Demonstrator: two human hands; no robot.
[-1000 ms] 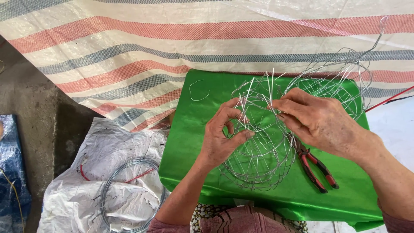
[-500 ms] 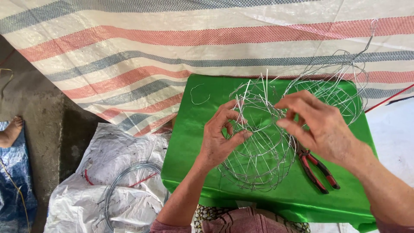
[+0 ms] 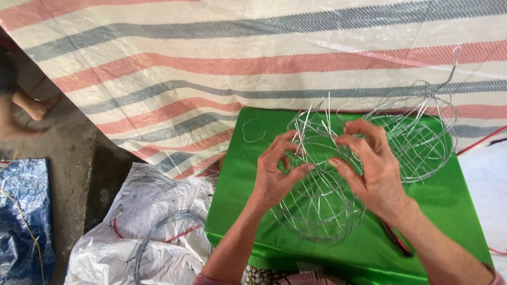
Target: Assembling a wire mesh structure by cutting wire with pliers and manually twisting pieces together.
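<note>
Currently my left hand [image 3: 275, 174] and right hand [image 3: 369, 169] each pinch upright strands of the round silver wire-frame basket [image 3: 317, 208], resting beneath them on the green satin cloth [image 3: 232, 195].

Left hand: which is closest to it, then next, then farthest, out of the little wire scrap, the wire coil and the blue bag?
From the left hand:
1. Little wire scrap, just above it on the green cloth.
2. Wire coil, lower left on the white sack.
3. Blue bag, far left on the floor.
</note>
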